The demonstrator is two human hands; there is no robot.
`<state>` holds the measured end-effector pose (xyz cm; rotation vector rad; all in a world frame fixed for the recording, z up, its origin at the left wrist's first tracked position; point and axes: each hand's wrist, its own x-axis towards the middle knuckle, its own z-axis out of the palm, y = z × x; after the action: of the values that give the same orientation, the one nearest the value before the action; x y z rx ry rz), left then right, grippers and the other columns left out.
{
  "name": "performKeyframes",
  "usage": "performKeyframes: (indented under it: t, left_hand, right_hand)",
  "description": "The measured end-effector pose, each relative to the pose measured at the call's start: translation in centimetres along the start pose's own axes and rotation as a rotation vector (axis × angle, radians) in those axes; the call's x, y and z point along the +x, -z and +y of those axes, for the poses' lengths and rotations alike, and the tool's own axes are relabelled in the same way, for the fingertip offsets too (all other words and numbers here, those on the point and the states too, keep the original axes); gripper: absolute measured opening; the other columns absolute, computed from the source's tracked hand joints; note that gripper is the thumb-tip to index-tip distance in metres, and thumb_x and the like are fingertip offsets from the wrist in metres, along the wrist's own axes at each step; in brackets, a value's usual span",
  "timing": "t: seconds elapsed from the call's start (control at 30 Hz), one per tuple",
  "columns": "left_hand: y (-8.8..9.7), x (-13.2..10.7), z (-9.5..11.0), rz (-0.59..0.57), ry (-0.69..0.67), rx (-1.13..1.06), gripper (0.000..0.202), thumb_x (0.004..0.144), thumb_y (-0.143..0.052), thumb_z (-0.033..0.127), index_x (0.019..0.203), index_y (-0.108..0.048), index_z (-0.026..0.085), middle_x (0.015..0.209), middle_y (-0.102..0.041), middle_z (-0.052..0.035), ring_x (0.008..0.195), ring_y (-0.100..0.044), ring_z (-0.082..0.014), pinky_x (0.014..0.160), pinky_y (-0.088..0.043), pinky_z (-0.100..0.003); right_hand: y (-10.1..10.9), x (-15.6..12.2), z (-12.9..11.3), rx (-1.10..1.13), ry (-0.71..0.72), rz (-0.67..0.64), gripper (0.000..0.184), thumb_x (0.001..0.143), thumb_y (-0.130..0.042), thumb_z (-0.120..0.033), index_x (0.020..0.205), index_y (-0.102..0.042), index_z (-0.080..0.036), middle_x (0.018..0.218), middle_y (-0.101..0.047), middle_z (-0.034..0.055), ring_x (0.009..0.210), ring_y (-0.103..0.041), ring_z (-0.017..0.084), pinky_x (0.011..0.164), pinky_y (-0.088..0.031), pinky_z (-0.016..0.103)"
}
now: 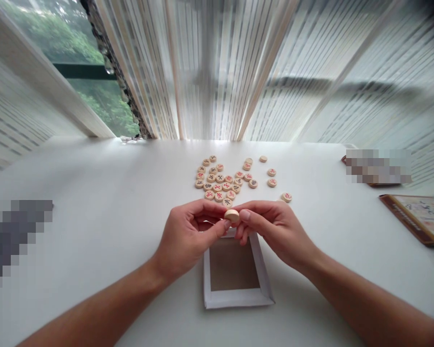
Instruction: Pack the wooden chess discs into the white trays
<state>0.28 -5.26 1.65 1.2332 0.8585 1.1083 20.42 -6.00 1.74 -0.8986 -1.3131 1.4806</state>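
A round wooden xiangqi piece (232, 215) is pinched between my two hands, its upper face plain. My left hand (191, 229) grips its left side with thumb and fingers. On the right side, the thumb and fingers of my right hand (269, 226) close on it too. Both hands hover over the far edge of a shallow box (238, 299) with white rims and a brown inside. Just beyond my fingers lie several more xiangqi pieces (220, 178), marked with red or black characters. One marked piece (227, 202) sits right behind the held one.
A few pieces lie apart to the right, one piece (286, 197) nearest my right hand. A flat brown-edged box (415, 219) rests at the right of the white table (130, 193). Striped curtains (217, 72) hang behind the table; blurred-out patches cover both sides.
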Motion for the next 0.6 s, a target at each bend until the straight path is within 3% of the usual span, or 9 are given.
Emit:
performKeyframes:
  t: [0.23,0.4,0.5,0.6]
  left_hand:
    - [0.31,-0.08,0.13,-0.028,-0.015,-0.035,0.014,0.085,-0.089,0.021,0.096,-0.083,0.015,0.085,-0.084,-0.0037,0.075,-0.079,-0.0144,0.074,-0.069,-0.023]
    - [0.27,0.13,0.38,-0.024,-0.017,-0.074,0.019,0.082,-0.092,0.024,0.095,-0.084,0.015,0.080,-0.082,-0.0026,0.068,-0.078,-0.0136,0.067,-0.068,-0.021]
    - [0.39,0.13,0.07,-0.015,-0.102,0.038,0.016,0.084,-0.090,0.024,0.097,-0.083,0.016,0.085,-0.083,-0.0024,0.073,-0.079,-0.0139,0.070,-0.068,-0.021]
    - [0.65,0.08,-0.34,-0.003,-0.296,0.276,0.009,0.089,-0.084,0.018,0.098,-0.082,0.017,0.091,-0.082,-0.0031,0.081,-0.079,-0.0143,0.076,-0.067,-0.022]
  right_hand:
    - [-0.31,-0.03,-0.55,-0.063,0.089,0.008,0.015,0.087,-0.090,-0.030,0.099,-0.089,-0.020,0.069,-0.079,0.0032,0.058,-0.071,0.011,0.057,-0.061,0.017]
    - [-0.05,0.07,-0.26,0.005,0.097,-0.058,0.019,0.089,-0.089,-0.029,0.107,-0.089,-0.022,0.082,-0.083,0.0063,0.062,-0.074,0.012,0.061,-0.064,0.019]
    - [-0.02,0.19,-0.19,0.010,0.101,-0.054,0.023,0.084,-0.092,-0.025,0.107,-0.089,-0.023,0.083,-0.084,0.0051,0.065,-0.074,0.011,0.063,-0.064,0.018]
    - [0.10,0.29,-0.15,-0.063,0.109,-0.009,0.020,0.084,-0.092,-0.025,0.103,-0.089,-0.021,0.079,-0.083,0.0050,0.067,-0.074,0.012,0.064,-0.064,0.019]
